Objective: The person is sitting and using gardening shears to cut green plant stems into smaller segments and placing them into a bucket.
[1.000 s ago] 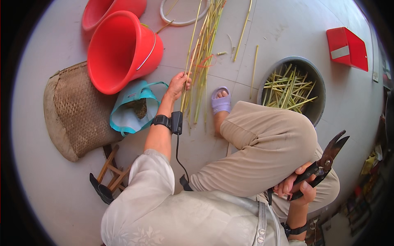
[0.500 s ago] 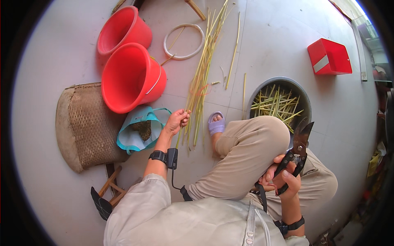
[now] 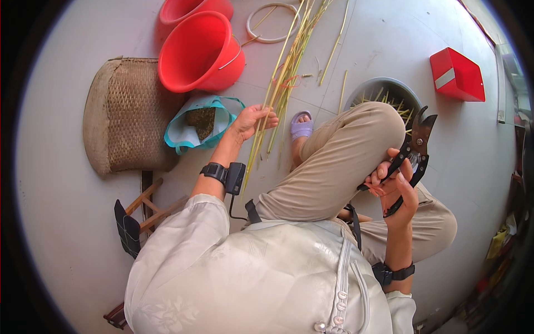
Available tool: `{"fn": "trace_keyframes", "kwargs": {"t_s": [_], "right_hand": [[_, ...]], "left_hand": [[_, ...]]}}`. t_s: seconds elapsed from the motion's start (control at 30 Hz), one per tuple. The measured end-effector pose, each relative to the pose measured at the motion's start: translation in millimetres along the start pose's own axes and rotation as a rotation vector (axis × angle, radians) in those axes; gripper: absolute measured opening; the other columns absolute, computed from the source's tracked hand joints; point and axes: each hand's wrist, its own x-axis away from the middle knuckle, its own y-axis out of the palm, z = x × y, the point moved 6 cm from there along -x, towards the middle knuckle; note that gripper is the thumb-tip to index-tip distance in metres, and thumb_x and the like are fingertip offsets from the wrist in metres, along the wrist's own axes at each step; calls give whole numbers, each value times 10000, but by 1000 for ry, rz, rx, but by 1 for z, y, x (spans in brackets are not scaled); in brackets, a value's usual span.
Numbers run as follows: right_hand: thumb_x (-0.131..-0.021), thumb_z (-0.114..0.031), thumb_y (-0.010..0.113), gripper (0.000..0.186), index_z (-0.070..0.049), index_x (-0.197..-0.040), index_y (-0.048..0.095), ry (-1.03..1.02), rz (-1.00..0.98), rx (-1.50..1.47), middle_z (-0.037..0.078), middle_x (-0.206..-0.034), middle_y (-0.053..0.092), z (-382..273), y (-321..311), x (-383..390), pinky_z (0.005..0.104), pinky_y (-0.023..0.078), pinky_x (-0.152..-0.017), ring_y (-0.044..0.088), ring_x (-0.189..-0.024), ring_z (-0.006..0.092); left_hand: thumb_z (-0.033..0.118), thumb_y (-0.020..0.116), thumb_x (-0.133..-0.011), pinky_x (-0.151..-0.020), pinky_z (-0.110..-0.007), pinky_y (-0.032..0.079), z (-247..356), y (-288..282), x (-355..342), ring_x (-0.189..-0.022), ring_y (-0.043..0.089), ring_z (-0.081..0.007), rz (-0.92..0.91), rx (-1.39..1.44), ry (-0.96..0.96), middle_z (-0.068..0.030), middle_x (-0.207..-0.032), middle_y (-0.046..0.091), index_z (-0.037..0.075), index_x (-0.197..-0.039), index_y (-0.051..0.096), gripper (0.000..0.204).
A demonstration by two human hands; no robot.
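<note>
Both hands are engaged with long green-yellow stalks (image 3: 293, 61) and a cutting tool, beside a grey tub (image 3: 405, 88) of short stalk pieces (image 3: 379, 96), partly hidden by the raised knee (image 3: 384, 123). The stalks lie on the floor (image 3: 475, 156), left of the tub. The left hand (image 3: 251, 120), left of the tub on its nearer side, is partly open, stalks running across it; from where I stand I cannot tell how firmly they are gripped. The right hand (image 3: 401, 192), on the tub's near side, is curled about the handles of pruning shears (image 3: 419, 143), whose blades stand parted. The step in hand appears to be singling out stalks; a cut, I judge, would call for a firm left grip and stalks brought between the blades.
</note>
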Motion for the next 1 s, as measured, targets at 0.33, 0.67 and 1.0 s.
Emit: {"fn": "trace_keyframes", "kwargs": {"t_s": [0.33,0.67,1.0], "right_hand": [[-916,-165,454,508,5,-1388,373,-98,-16,-7,114,-971,536,1,-4,15,389,480,-918,567,-912,209],[-906,-169,479,529,5,-1393,365,-92,10,37,110,-963,537,-2,-3,21,360,484,-884,572,-903,198],[-917,-175,437,526,17,-1399,353,-88,13,83,112,-981,530,1,-9,18,362,487,-893,559,-921,206]], "left_hand": [[116,604,-948,-848,-404,595,2,20,28,-871,707,-252,-100,55,-10,-124,-933,692,5,-1033,611,141],[138,670,-914,-818,-373,599,-1,16,35,-827,694,-174,-134,65,37,-63,-896,688,70,-973,609,108],[165,668,-922,-768,-348,592,27,30,27,-839,697,-183,-138,-12,65,-77,-963,694,81,-1080,578,200]]}}
